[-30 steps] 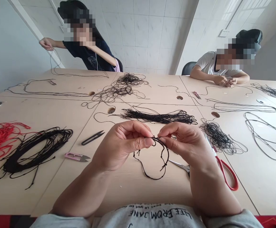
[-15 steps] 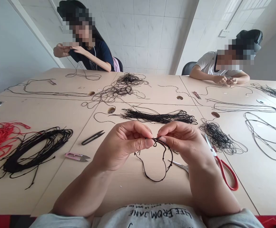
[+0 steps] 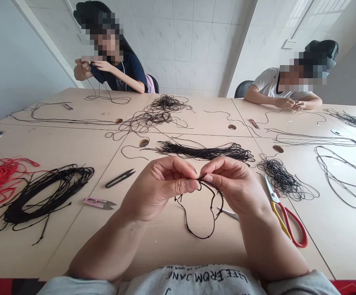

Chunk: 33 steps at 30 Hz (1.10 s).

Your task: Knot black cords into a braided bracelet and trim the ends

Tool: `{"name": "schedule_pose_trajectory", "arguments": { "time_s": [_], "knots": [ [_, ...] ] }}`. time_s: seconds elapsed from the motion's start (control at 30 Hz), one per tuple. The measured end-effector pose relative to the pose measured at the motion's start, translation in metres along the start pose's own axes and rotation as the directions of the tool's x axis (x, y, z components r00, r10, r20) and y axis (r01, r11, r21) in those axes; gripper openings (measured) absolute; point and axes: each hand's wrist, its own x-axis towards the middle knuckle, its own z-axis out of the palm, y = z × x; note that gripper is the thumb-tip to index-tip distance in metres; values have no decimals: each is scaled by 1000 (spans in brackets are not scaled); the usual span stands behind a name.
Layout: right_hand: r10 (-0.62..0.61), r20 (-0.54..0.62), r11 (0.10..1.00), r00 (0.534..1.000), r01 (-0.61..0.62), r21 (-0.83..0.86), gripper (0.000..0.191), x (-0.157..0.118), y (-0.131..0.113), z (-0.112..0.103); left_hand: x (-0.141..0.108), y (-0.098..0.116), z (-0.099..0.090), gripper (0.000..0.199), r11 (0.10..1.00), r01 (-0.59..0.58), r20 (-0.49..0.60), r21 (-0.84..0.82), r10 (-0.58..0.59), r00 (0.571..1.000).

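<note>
Legibly, shirt (image 3: 196,279) reads LIFE FROM JANE; left hand (image 3: 162,184), right hand (image 3: 233,182) pinch cord (image 3: 202,237)

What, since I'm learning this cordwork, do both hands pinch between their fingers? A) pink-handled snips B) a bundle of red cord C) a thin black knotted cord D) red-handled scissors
C: the left hand and right hand meet on the thin black knotted cord, whose loop hangs below them.
</note>
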Motion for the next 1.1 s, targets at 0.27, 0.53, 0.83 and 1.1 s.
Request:
{"name": "schedule_pose_trajectory", "arguments": {
  "time_s": [0.27,0.53,0.83,1.1],
  "knots": [
    [0,53,996,999,5,-94,18,-3,-1,-1,1,0,1,19,1000,-20,-18,-15,20,1000],
    [-341,47,745,939,301,-596,29,-22,-2,2,2,-5,-1,14,992,-123,-70,32,125,990],
    [-603,331,140,726,504,-852,21,-23,5,18,1,-10,0,15,997,-74,-96,28,77,992],
    [-678,405,-3,614,549,-836,24,-19,8,16,2,-10,7,20,997,-21,-119,-80,11,993]
  ]
}}
